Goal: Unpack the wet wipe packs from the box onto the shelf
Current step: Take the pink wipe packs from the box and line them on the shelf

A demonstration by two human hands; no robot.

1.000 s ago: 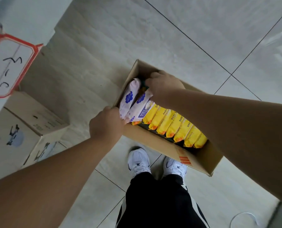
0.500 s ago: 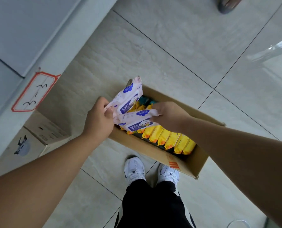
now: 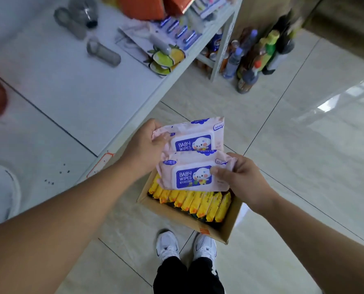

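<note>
My left hand [image 3: 144,145] grips the left end of a pink baby wipes pack [image 3: 195,135], held flat and face up above the floor. My right hand [image 3: 242,179] grips the right end of a second pink baby wipes pack [image 3: 189,174], which overlaps the near edge of the first. Both packs hover over an open cardboard box [image 3: 189,222] on the floor. A row of several yellow wipe packs [image 3: 198,201] stands on edge inside the box. The white shelf [image 3: 87,85] runs along the left, its edge just beyond my left hand.
On the shelf lie mesh strainers [image 3: 103,53], a citrus-print package [image 3: 166,57], toothbrush packs [image 3: 177,30] and orange items at the back. Bottles [image 3: 255,54] stand on the floor by a shelf leg. My white shoes [image 3: 186,246] are just behind the box. Tiled floor spreads to the right.
Both hands have lifted the two pink packs out of the box and turned them face up. The view has tilted up, bringing the shelf top into sight.
</note>
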